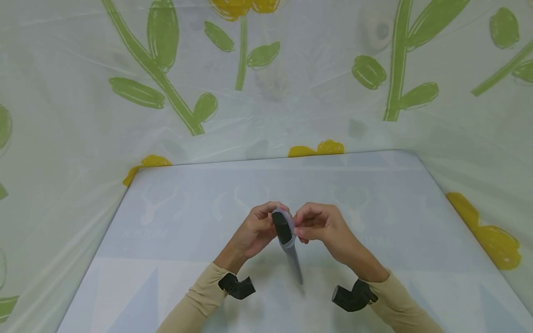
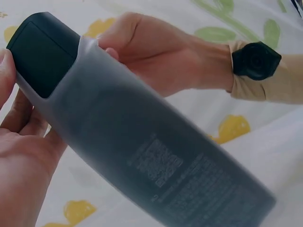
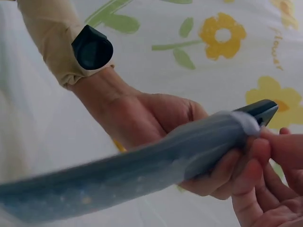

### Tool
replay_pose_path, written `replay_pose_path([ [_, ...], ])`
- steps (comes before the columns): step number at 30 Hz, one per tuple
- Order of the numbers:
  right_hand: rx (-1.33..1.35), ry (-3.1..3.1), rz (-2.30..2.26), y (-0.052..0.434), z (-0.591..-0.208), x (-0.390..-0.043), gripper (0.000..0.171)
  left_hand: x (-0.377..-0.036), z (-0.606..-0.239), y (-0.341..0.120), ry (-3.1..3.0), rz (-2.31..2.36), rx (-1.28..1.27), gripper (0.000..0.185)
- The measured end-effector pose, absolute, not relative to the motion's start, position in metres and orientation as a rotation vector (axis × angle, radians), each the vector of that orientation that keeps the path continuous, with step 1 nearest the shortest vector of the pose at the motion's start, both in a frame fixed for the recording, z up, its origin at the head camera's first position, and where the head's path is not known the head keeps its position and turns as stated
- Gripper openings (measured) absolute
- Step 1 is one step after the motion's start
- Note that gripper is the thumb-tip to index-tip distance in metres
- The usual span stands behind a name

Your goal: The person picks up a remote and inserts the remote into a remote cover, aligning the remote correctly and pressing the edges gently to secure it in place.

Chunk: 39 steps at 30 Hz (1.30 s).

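So in the head view, just below the middle of the frame, the left hand (image 1: 256, 229) has its fingers curled round the top end of a dark remote (image 1: 282, 226) that sits in a frosty grey sleeve (image 1: 293, 259). The remote is held up over the pale blue mat (image 1: 374, 208), its covered end hanging down toward the camera. Right next to it, the right hand (image 1: 320, 224) pinches the sleeve's rim at the top. Flowery plastic sheet (image 1: 83, 69) all around.
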State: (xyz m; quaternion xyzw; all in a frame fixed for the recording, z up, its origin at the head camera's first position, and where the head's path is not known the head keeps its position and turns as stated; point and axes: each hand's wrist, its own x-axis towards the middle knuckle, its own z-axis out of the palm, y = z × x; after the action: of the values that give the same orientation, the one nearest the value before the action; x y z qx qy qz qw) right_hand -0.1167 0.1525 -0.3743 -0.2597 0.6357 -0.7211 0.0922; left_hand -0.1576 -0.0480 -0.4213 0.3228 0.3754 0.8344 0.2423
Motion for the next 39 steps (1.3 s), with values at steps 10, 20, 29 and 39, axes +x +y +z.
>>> replay_pose_path([
  [10, -1.112, 2.456, -1.953, 0.149, -0.377, -0.114, 0.016, -0.153, -0.417, -0.046, 0.944, 2.363, 0.811, 0.019],
  [20, -1.149, 2.818, -1.769, 0.146, -0.379, -0.111, 0.017, -0.152, -0.418, -0.045, 0.994, 2.412, 0.746, 0.022],
  [29, -0.899, 2.709, -1.771, 0.148, -0.37, -0.108, 0.027, -0.153, -0.418, -0.046, 1.137, 2.4, 0.893, 0.023],
  [39, -0.807, 2.827, -1.551, 0.147, -0.369, -0.111, 0.02, -0.151, -0.416, -0.042, 1.373, 2.419, 0.897, 0.018],
])
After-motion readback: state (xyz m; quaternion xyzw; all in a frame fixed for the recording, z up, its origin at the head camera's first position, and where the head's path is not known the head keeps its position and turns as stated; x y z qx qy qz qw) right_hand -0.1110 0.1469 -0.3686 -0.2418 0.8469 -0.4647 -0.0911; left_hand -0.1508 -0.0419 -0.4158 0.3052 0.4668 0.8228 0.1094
